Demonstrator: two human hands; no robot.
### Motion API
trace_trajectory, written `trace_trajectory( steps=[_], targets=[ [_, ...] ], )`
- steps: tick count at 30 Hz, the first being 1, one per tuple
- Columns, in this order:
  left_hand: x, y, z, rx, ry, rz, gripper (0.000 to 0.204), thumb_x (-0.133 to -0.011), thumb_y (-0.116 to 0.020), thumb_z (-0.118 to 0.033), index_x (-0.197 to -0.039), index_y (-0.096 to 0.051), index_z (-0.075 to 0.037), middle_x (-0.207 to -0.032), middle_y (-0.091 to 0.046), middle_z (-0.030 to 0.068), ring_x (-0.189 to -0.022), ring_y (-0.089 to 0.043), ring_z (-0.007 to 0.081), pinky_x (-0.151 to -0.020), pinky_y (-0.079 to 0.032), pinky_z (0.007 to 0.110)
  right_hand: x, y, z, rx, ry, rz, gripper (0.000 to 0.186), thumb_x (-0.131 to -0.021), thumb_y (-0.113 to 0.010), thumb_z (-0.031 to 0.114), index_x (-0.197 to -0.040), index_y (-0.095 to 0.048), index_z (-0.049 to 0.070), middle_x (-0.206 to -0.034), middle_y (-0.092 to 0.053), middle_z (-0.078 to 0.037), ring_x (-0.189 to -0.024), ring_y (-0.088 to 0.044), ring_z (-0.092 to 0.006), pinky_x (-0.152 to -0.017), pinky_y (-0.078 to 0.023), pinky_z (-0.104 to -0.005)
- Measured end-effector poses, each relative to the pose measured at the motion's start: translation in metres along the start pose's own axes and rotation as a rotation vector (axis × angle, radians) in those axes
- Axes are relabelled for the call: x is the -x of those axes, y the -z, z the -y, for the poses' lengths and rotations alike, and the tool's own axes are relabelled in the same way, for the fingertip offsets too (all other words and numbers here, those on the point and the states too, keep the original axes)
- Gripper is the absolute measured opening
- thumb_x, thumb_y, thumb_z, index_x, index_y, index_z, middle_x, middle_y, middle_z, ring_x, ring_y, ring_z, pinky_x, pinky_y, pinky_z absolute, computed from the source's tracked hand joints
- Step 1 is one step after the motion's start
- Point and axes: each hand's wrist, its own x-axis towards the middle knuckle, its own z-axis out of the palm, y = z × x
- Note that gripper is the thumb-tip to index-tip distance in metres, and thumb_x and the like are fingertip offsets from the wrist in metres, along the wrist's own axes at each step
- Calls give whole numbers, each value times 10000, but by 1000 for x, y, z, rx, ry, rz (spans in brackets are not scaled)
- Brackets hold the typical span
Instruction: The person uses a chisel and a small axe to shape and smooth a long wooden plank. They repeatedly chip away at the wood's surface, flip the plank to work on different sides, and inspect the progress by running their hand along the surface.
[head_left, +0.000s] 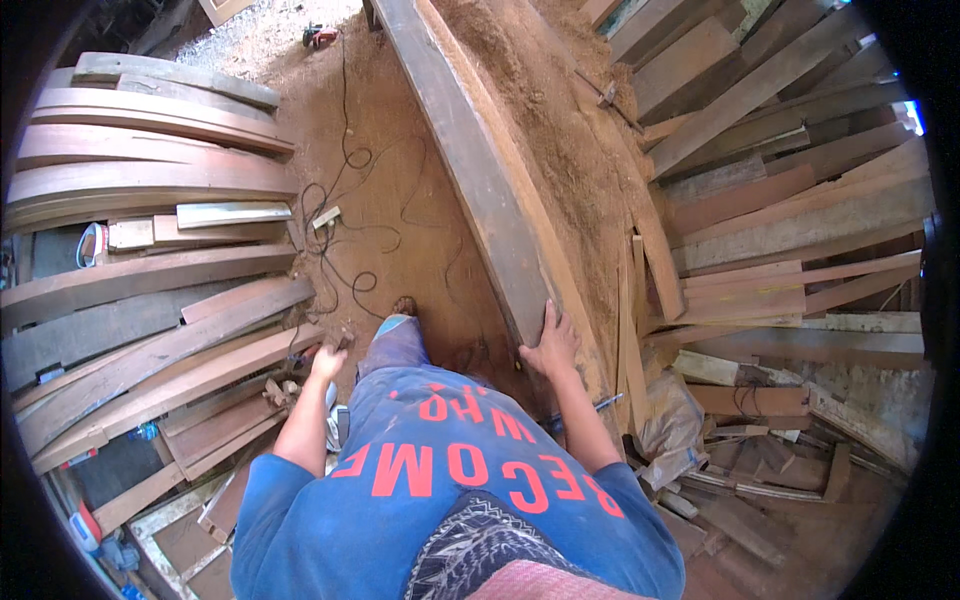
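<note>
A long, thick timber beam (pixel 455 140) runs from the upper middle down toward my right side. Its broad face is grey-brown, and a paler strip follows its right edge. My right hand (pixel 553 345) rests on the near part of this beam, with fingers spread and the thumb toward its left edge. Down at my left side hangs my left hand (pixel 332 357), close to the ends of the stacked planks (pixel 180 390). Its fingers are dim and partly hidden, so I cannot make out whether they hold anything.
A dark cable (pixel 325 250) loops over the dusty floor to a small white block (pixel 326 217). Farther off lies a red power tool (pixel 320 37). Sawdust (pixel 530 110) is heaped along the beam's right. More boards (pixel 800 220) and a crumpled plastic sheet (pixel 672 432) lie on the right.
</note>
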Motion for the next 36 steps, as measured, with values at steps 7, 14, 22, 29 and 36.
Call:
trace_trajectory(
  steps=[7, 14, 22, 29, 36],
  targets=[
    [7, -27, 33, -236, -202, 429, 484, -866, -682, -483, -1081, -767, -57, -1108, -747, 233, -1049, -719, 382, -901, -561, 460, -26, 15, 52, -16, -82, -158, 1018, -789, -842, 437, -1617, -332, 138, -1638, -316, -235, -1537, -278, -448, -1220, -247, -672],
    [-149, 107, -114, -70, -65, 164, 616, -838, -804, -329, -1338, -660, 0, -1284, -715, 254, -1229, -687, 351, -1036, -539, 425, -137, 40, 209, -39, -20, -258, 855, -859, -779, 343, -1580, -388, 100, -1637, -312, -234, -1550, -256, -439, -1211, -267, -688],
    [-306, 293, -210, 178, -9, -125, 499, -891, -761, -216, -1301, -668, 53, -1204, -752, 212, -1149, -711, 268, -1004, -533, 382, -233, 83, 323, -97, -25, -275, 830, -858, -766, 306, -1573, -406, 86, -1643, -321, -234, -1545, -273, -429, -1229, -270, -640],
    [-403, 329, -357, 500, -80, 211, 591, -984, -738, -282, -1472, -556, -4, -1108, -735, 88, -913, -690, 143, -714, -549, 326, -295, 101, 352, -111, -72, -266, 841, -860, -784, 312, -1572, -401, 79, -1631, -334, -234, -1549, -271, -422, -1236, -248, -619],
    [-483, 365, -495, 645, -78, 375, 549, -1007, -713, -267, -1479, -546, -41, -1192, -719, 56, -935, -690, 153, -743, -550, 317, -405, 136, 410, -188, 34, -363, 870, -843, -803, 345, -1563, -399, 70, -1616, -348, -247, -1520, -297, -441, -1241, -237, -608]
  ],
)
